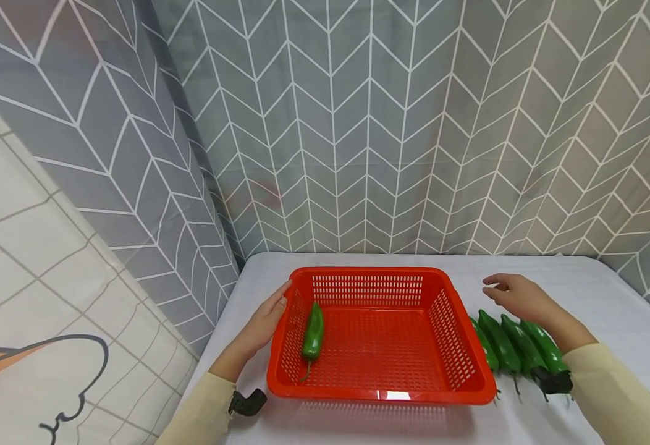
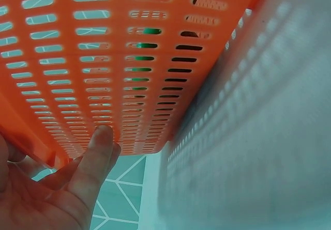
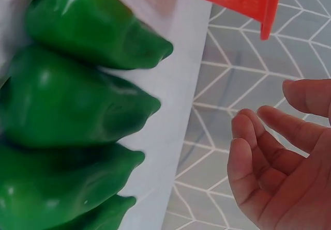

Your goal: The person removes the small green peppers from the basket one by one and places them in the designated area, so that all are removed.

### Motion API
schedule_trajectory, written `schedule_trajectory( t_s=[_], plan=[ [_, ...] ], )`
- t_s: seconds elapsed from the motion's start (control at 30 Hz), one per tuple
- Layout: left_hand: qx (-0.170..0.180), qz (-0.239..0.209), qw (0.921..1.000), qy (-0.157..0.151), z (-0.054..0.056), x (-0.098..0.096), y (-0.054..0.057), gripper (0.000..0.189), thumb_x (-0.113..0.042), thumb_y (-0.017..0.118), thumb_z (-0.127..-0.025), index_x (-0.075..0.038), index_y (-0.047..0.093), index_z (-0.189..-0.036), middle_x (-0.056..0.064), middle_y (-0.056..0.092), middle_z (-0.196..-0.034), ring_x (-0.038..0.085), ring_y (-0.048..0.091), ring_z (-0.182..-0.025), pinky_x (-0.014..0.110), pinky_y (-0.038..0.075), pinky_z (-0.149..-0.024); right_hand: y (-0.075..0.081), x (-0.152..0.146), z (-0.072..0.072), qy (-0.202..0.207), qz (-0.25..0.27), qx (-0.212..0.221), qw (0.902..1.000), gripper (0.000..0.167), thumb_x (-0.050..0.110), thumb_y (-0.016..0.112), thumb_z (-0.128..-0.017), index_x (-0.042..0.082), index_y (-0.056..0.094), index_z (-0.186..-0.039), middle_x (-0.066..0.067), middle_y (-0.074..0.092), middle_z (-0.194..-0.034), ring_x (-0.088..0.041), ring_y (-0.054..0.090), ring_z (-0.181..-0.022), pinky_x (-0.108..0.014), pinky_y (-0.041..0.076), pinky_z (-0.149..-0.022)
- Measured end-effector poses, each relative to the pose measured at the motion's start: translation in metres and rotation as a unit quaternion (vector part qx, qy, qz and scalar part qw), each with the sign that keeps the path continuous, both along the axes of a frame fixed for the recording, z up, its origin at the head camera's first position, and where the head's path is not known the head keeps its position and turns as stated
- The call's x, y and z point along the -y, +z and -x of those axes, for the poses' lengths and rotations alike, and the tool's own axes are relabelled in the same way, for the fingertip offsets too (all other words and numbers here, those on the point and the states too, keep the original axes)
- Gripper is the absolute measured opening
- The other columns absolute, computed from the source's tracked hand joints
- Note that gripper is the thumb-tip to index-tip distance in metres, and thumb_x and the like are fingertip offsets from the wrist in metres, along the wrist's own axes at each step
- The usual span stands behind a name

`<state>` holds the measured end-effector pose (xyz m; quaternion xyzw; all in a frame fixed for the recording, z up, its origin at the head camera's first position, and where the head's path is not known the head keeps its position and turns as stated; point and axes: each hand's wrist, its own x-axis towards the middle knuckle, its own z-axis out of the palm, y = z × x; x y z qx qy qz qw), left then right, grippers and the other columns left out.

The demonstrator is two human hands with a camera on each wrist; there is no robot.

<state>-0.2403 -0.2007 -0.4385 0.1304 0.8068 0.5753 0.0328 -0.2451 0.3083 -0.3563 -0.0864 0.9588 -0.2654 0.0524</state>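
My left hand [image 1: 265, 321] rests against the left side of a red plastic basket [image 1: 380, 395]; in the left wrist view, the fingers of that hand [image 2: 67, 194] touch its slotted outer wall. Inside the basket, along its left side, lies one green pepper [image 1: 313, 334], its stem toward me. My right hand [image 1: 519, 300] hovers to the right of the basket, beyond the tips of several green peppers [image 1: 500, 343] lying side by side. Seen from the right wrist, the hand [image 3: 289, 173] has loosely bent fingers and holds nothing, apart from the peppers [image 3: 77, 95].
A white-covered table [image 1: 597, 284] carries the basket and peppers. Behind it hangs a grey chevron-patterned curtain [image 1: 353, 136]. At the left is a white cloth [image 1: 41, 259] with a line grid and a drawn figure. Dark devices [image 1: 247, 403] are strapped at both wrists.
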Motion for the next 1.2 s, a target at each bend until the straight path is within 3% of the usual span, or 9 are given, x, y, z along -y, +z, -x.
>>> schedule_trajectory(
  t_s=[0.93,1.2],
  plan=[
    [-0.007,0.005,0.9999,-0.01,0.003,0.0,0.0,0.052,-0.022,0.038,-0.112,-0.013,0.028,-0.162,0.013,0.033,-0.162,0.035,0.035,-0.146,0.046,0.037,-0.111,0.02,0.039,0.014,0.048,0.018,-0.045,0.9977,0.04,0.017,0.056,-0.104,-0.014,0.056,-0.129,-0.024,0.07,-0.104,-0.034,0.067,-0.089,-0.056,0.058,-0.078],
    [0.0,-0.007,0.9999,-0.012,0.002,0.0,0.0,0.052,-0.021,0.04,-0.111,-0.013,0.029,-0.161,0.013,0.032,-0.163,0.035,0.036,-0.145,0.047,0.037,-0.111,0.026,0.054,0.017,0.055,0.021,-0.056,0.9967,0.04,0.017,0.057,-0.103,-0.013,0.057,-0.129,-0.027,0.069,-0.107,-0.037,0.068,-0.091,-0.056,0.059,-0.078]
  ],
)
